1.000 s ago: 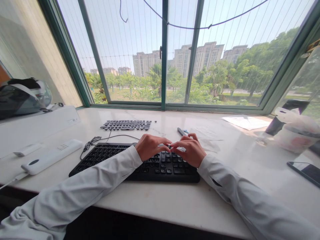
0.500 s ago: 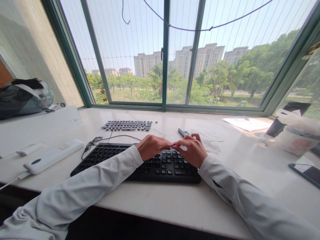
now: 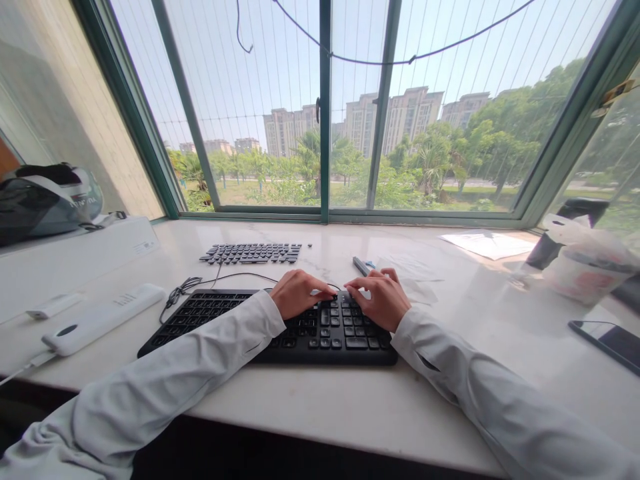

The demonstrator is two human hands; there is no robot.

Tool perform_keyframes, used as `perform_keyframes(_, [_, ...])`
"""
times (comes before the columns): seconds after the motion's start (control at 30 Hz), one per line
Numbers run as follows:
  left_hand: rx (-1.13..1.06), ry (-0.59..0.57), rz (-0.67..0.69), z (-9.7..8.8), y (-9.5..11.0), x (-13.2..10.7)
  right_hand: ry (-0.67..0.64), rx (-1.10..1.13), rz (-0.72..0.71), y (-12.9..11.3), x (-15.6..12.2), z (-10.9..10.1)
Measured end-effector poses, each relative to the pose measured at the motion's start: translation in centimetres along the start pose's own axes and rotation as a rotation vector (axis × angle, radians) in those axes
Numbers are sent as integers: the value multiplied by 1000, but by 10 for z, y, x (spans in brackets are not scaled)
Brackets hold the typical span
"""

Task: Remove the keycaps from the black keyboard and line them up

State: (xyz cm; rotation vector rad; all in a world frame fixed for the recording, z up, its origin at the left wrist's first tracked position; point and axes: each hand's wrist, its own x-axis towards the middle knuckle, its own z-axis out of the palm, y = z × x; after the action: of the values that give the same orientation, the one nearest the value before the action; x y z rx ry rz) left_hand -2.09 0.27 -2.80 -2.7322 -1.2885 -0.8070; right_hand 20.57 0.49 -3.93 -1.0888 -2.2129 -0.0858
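Note:
A black keyboard (image 3: 235,327) lies on the white marble sill (image 3: 350,413) in front of me. My left hand (image 3: 299,293) hovers over its upper middle rows, fingers curled and thumb and forefinger pinched at a key near the top edge. My right hand (image 3: 381,300) sits just to the right of it, fingers bent, tips down on the top rows. What the fingertips hold is too small to make out. Both arms are in white sleeves. Behind the keyboard lies a flat set of loose black keycaps (image 3: 253,253).
The keyboard's cable (image 3: 200,283) coils at its back left. A white power strip (image 3: 100,317), a white box (image 3: 75,257) and a helmet (image 3: 45,200) are on the left. A dark pen-like tool (image 3: 360,265), papers (image 3: 487,243), a bagged cup (image 3: 585,267) and a phone (image 3: 607,340) lie to the right.
Both hands, with fingertips meeting just above the keys, have dropped onto the keyboard's top rows and parted slightly. The view shifted a little.

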Motion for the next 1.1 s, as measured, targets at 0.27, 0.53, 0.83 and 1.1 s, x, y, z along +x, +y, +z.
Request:
perform_keyframes(0.27, [-63, -21, -84, -1, 1, 2, -45, -5, 1, -1, 0, -1])
perform_keyframes(0.53, [-162, -35, -44, 0, -3, 2, -64, 4, -4, -1, 0, -3])
perform_keyframes(0.83, [-364, -64, -56, -1, -4, 4, -61, 8, -18, 1, -1, 0])
perform_keyframes(1.1, [-374, -68, -35, 0, -7, 5, -65, 4, -29, 0, 0, -1])
